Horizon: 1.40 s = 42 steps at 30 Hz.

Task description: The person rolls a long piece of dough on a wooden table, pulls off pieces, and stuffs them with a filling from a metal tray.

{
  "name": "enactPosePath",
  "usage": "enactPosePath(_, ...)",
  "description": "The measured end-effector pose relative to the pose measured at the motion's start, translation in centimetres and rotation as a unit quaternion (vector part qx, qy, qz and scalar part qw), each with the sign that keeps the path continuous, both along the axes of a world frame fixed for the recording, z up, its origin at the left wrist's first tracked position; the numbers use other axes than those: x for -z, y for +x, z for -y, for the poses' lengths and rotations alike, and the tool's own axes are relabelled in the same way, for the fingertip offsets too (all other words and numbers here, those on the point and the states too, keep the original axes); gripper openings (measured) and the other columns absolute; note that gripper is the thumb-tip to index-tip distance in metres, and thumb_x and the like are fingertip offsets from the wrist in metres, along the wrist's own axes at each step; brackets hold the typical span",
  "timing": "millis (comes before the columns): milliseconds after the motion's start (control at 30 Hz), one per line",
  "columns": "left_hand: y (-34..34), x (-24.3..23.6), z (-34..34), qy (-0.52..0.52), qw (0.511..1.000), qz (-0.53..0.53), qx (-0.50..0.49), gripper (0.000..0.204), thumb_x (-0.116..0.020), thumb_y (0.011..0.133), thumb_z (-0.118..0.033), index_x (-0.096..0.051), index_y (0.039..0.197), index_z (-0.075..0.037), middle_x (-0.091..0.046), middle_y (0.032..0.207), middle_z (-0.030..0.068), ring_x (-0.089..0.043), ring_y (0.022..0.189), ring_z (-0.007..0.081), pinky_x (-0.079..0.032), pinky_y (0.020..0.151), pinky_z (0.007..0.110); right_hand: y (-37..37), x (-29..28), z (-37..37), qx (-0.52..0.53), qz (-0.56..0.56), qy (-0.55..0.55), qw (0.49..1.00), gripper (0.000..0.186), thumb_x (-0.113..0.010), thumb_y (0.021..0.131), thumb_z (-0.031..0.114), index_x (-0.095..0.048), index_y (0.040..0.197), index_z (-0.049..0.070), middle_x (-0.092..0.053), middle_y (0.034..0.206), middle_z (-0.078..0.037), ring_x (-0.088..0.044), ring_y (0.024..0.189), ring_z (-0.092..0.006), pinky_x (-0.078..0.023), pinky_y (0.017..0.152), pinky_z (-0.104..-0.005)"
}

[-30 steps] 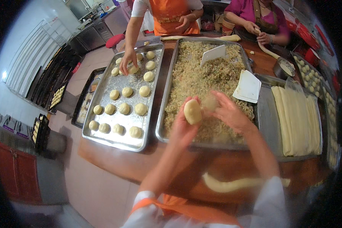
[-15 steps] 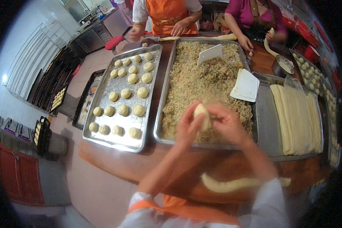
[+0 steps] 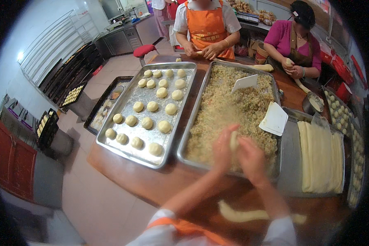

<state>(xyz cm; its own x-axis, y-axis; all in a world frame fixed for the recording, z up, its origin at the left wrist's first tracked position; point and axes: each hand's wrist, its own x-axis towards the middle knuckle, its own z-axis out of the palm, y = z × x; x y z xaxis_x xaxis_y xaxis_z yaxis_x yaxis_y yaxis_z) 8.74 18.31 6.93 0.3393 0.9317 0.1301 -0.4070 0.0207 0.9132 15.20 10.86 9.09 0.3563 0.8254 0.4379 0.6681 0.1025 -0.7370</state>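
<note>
Over the near part of a metal tray (image 3: 187, 135) of crumbly, greenish-yellow filling (image 3: 217, 106), my two hands come together around a pale piece of dough (image 3: 234, 141). My left hand (image 3: 223, 149) presses it from the left, and my right hand (image 3: 251, 158) closes on it from the right, slightly blurred. A long dough rope (image 3: 242, 215) lies on the wooden table below my right forearm, which hides part of it. Two white scrapers, one upright (image 3: 244, 83) and one leaning at the tray's right edge (image 3: 274, 119), rest in the filling.
To the left, a tray (image 3: 123, 104) carries rows of round dough balls (image 3: 147, 122). Thick dough strips (image 3: 320, 156) lie on a tray at the right. Across the table, a person in an orange apron (image 3: 207, 30) and another in a purple top (image 3: 293, 47) handle dough. A red stool (image 3: 144, 50) stands beyond.
The view has tilted up and swung left. My hands have turned more upright and closed tighter around the dough. The person in purple has brought both hands together.
</note>
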Motion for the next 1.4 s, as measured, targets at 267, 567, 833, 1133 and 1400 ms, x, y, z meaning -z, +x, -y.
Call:
enactPosePath(267,-1.3,0.7,-0.8,-0.119,0.992,0.039,0.002,0.023,-0.046,0.088,-0.023,-0.059,0.088,-0.004,-0.057,0.086,0.0068,-0.053,0.075,0.0096,-0.043,0.063,0.022,-1.9,0.1,0.1,0.034,0.115,0.033,0.992,0.028,-0.056,0.07,-0.003,-0.057,0.097,0.003,-0.057,0.096,-0.014,-0.056,0.089,-0.031,-0.046,0.078,-0.0341)
enactPosePath(567,-1.6,1.0,0.2,0.19,0.978,-0.049,-0.077,0.026,-0.038,0.087,-0.017,-0.056,0.095,0.0,-0.055,0.104,0.0137,-0.05,0.1,0.0217,-0.037,0.088,0.033,-0.6,1.6,-0.6,0.016,-0.361,0.09,0.928,0.019,-0.056,0.075,0.0,-0.057,0.094,0.003,-0.059,0.096,-0.007,-0.057,0.083,-0.0143,-0.046,0.07,-0.0279)
enactPosePath(833,-0.5,0.7,0.8,0.378,0.911,-0.092,-0.135,0.03,-0.043,0.082,-0.006,-0.048,0.111,-0.004,-0.046,0.118,0.0176,-0.044,0.11,0.0297,-0.033,0.095,0.037,-0.2,1.9,0.3,0.039,-0.401,0.03,0.915,0.016,-0.055,0.08,0.004,-0.057,0.095,-0.001,-0.059,0.085,-0.003,-0.054,0.075,-0.0101,-0.044,0.07,-0.0241)
enactPosePath(1133,-1.3,1.9,-1.0,0.144,0.989,0.004,0.021,0.028,-0.052,0.075,-0.001,-0.049,0.103,-0.003,-0.052,0.1,0.0113,-0.049,0.096,0.0181,-0.04,0.084,0.03,3.3,1.9,-1.3,-0.013,-0.326,0.005,0.945,0.03,-0.052,0.086,0.024,-0.053,0.105,0.001,-0.054,0.105,-0.007,-0.051,0.095,-0.013,-0.041,0.083,-0.0264)
enactPosePath(1400,1.1,1.3,-1.0,0.137,0.989,0.009,0.062,0.036,-0.063,0.07,-0.001,-0.048,0.103,-0.005,-0.054,0.097,0.0076,-0.053,0.089,0.0157,-0.045,0.078,0.03,3.1,1.7,-4.6,-0.094,-0.57,0.022,0.816,0.065,-0.032,0.087,0.052,-0.028,0.131,0.005,-0.028,0.136,-0.009,-0.033,0.12,-0.0221,-0.032,0.094,-0.0356)
